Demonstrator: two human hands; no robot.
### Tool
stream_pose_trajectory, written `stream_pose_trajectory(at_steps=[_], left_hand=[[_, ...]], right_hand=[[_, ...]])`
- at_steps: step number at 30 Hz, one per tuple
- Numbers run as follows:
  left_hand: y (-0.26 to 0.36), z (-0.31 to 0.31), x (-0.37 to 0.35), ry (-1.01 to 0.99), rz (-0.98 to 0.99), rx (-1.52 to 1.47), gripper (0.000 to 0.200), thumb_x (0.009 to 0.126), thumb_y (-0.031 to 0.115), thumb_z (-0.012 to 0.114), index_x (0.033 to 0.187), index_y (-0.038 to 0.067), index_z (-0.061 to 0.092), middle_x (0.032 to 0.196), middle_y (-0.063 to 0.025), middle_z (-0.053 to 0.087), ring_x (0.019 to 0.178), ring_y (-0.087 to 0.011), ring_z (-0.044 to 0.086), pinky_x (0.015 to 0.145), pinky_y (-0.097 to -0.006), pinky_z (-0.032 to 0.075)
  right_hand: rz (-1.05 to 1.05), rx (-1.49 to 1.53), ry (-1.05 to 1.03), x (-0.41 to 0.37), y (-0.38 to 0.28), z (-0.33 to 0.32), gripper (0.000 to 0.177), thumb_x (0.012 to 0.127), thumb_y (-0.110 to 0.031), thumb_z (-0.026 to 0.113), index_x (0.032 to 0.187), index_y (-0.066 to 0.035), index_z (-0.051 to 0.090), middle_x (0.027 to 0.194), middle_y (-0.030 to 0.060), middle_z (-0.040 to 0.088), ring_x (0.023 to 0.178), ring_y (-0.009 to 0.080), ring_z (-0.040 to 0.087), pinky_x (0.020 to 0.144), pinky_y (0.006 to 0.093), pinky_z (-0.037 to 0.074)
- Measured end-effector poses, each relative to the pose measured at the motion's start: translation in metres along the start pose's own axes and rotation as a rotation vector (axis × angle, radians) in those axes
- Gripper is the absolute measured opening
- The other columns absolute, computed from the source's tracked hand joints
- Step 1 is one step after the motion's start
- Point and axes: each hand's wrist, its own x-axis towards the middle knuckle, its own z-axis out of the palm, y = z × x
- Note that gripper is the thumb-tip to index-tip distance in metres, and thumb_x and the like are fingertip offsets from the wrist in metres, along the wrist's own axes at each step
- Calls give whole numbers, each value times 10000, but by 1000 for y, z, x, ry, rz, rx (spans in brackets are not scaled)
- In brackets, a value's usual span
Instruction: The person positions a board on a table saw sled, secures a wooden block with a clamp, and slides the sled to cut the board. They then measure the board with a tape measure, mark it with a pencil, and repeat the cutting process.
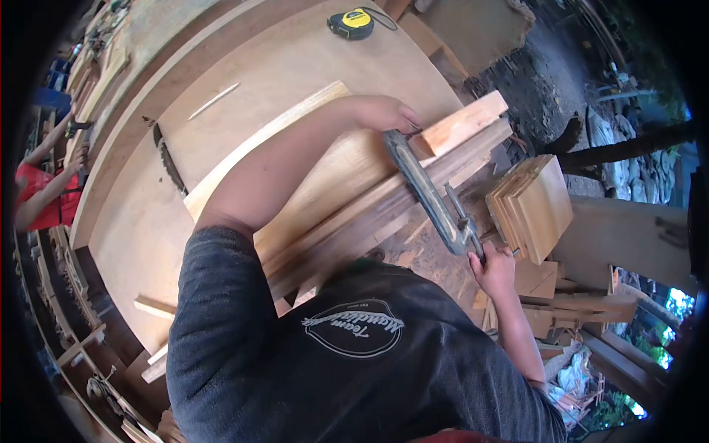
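Note:
A metal C-clamp (427, 188) spans the long edge boards (354, 214) of a wooden workpiece in front of my body. My right hand (493, 269) is closed around the clamp's screw handle at its near end. Reaching across the wood, my left hand (391, 114) has its fingers curled at the clamp's far end, beside a pale wood block (465, 124); its fingertips are partly hidden. The block lies on top of the edge boards. Under my left forearm is a wide wooden panel (329, 173).
A yellow and black tape measure (352, 23) and a pale pencil-like stick (214, 101) lie on the large worktable (288, 55). Stacked wooden panels (535, 207) stand to the right. At far left, another person in red (48, 193) handles wood.

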Motion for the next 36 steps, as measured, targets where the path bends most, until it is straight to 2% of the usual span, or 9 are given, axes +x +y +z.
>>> stream_pose_trajectory(at_steps=[3, 8, 12, 21, 23, 28, 30, 33, 36], left_hand=[[-4, 4, -1, -6, -6, -105, 505, 868, 169, 550, 1360, 57, 573, 1293, -155, 619, 1191, -238, 544, 1045, -318, 385], [1, 6, -9, 4, 16, -58, 479, 902, 162, 526, 1369, 64, 559, 1274, -172, 624, 1205, -258, 553, 1031, -336, 399], [-8, 11, -3, -5, 40, -86, 469, 915, 146, 512, 1376, 69, 552, 1285, -166, 618, 1209, -251, 555, 1030, -334, 404], [7, 11, -13, 54, 31, -104, 416, 930, 109, 506, 1335, 49, 579, 1257, -136, 634, 1176, -223, 572, 1003, -331, 431], [-4, 13, -5, 128, 59, -70, 376, 931, 95, 498, 1284, 31, 611, 1211, -127, 658, 1129, -205, 593, 981, -323, 447], [19, 27, -29, 487, 22, 72, 347, 995, 227, 511, 1237, 10, 633, 1185, -123, 667, 1104, -193, 599, 983, -327, 448], [39, 39, -43, 556, 101, -294, 431, 991, 352, 533, 1229, 7, 634, 1179, -125, 667, 1115, -202, 593, 992, -338, 441], [57, 75, -57, 591, 207, -23, 516, 950, 443, 572, 1219, 8, 637, 1154, -128, 665, 1125, -190, 580, 1005, -335, 426], [83, 96, -60, 682, 6, 158, 606, 841, 481, 694, 1210, 3, 643, 1066, -125, 692, 1002, -193, 632, 919, -325, 474]], right_hand=[[73, 33, -78, 3, -2, -3, 241, 810, -246, 731, 799, -66, 571, 658, 168, 586, 715, 364, 586, 723, 468, 447], [-82, -115, 23, 4, -8, -7, 273, 826, -260, 717, 807, -41, 556, 620, 138, 584, 705, 340, 598, 1005, 484, 417], [-92, -52, -3, -2, -3, -12, 285, 818, -255, 717, 798, -28, 546, 624, 137, 570, 710, 333, 604, 1087, 511, 360], [-97, -10, -217, 4, 9, -23, 370, 779, -343, 736, 871, -30, 561, 646, 163, 568, 735, 338, 608, 855, 438, 453], [-228, -40, -200, 2, 15, -24, 401, 774, -370, 735, 910, -38, 556, 654, 160, 574, 736, 344, 612, 827, 426, 466], [-322, -83, -248, 1, 31, -25, 447, 783, -412, 725, 934, -32, 542, 687, 181, 606, 735, 369, 628, 740, 456, 487], [-311, -67, -267, 5, 33, -24, 434, 795, -409, 698, 926, -29, 534, 673, 190, 624, 699, 389, 641, 670, 487, 497], [-304, 3, -319, 7, 37, -24, 388, 793, -368, 669, 926, -28, 538, 638, 179, 620, 671, 384, 647, 661, 491, 499], [-342, 115, -181, 4, 45, -11, 357, 751, -352, 676, 890, -55, 533, 567, 171, 574, 600, 402, 614, 608, 497, 467]])
